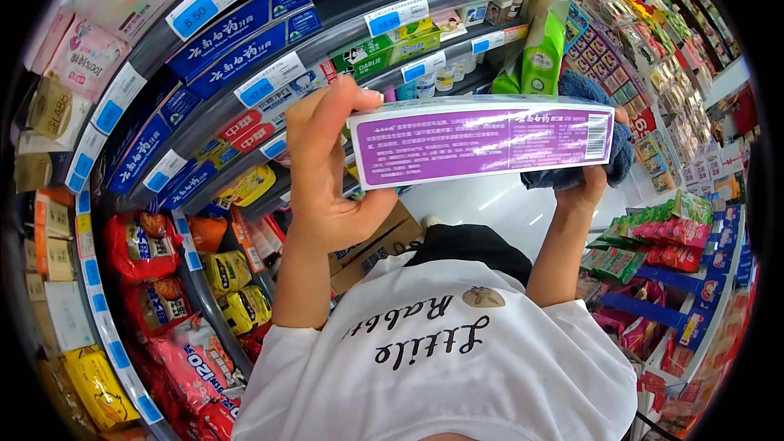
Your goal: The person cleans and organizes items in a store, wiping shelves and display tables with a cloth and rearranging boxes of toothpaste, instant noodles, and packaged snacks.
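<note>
A long purple and white toothpaste box (482, 147) is held up crosswise in front of my chest, its printed side and barcode facing me. My left hand (327, 171) pinches the box's left end, index finger above and thumb at the lower edge. At the other end is my right hand (590, 184), mostly hidden behind the box and a bunched dark blue cloth (572, 177). Its fingers are closed around the cloth and that end of the box.
Curved shelves with price tags (396, 15) hold blue toothpaste boxes (245, 57) beyond and left of my hands. Red packs (155, 302) fill lower shelves at left. A cardboard carton (377, 245) stands on the floor. More racks of colourful packets (653, 237) line the right.
</note>
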Tool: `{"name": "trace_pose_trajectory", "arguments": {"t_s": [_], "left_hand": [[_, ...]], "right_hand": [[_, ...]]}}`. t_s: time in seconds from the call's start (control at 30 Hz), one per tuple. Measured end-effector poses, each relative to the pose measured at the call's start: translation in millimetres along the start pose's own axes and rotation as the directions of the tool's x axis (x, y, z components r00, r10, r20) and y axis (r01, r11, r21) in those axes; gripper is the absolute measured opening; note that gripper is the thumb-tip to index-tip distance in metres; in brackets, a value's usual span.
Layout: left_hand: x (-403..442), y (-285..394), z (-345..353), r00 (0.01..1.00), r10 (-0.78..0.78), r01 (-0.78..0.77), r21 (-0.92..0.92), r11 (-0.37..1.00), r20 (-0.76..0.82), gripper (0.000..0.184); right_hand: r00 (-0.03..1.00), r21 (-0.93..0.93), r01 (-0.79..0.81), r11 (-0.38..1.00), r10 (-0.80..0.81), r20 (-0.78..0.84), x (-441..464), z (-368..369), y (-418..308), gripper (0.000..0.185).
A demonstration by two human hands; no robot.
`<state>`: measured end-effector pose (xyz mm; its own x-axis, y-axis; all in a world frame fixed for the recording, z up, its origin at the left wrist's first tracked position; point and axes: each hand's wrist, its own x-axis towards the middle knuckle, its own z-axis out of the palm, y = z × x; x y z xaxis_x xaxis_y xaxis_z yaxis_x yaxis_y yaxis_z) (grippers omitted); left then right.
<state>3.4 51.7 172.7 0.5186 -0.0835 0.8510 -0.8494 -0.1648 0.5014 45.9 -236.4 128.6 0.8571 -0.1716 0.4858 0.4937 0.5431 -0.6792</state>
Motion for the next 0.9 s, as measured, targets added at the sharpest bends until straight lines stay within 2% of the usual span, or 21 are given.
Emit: {"name": "trace_pose_trajectory", "arguments": {"t_s": [0.4, 0.6, 0.9], "left_hand": [[2, 5, 1, 0.999, -0.021, 0.023, 0.071, 0.997, -0.030, 0.078], [3, 4, 3, 0.999, -0.004, 0.008, 0.115, 0.993, -0.036, 0.078], [4, 1, 8, 0.997, 0.042, -0.032, 0.169, 0.985, -0.058, 0.078]], "right_hand": [[0.998, 0.002, -0.053, 0.999, 0.053, -0.039, 2, -5, 8, 0.074], [0.999, 0.001, -0.028, 1.000, 0.028, -0.045, 4, -10, 12, 0.076], [1.000, 0.029, -0.005, 1.000, 0.005, 0.014, 5, -13, 13, 0.080]]}}
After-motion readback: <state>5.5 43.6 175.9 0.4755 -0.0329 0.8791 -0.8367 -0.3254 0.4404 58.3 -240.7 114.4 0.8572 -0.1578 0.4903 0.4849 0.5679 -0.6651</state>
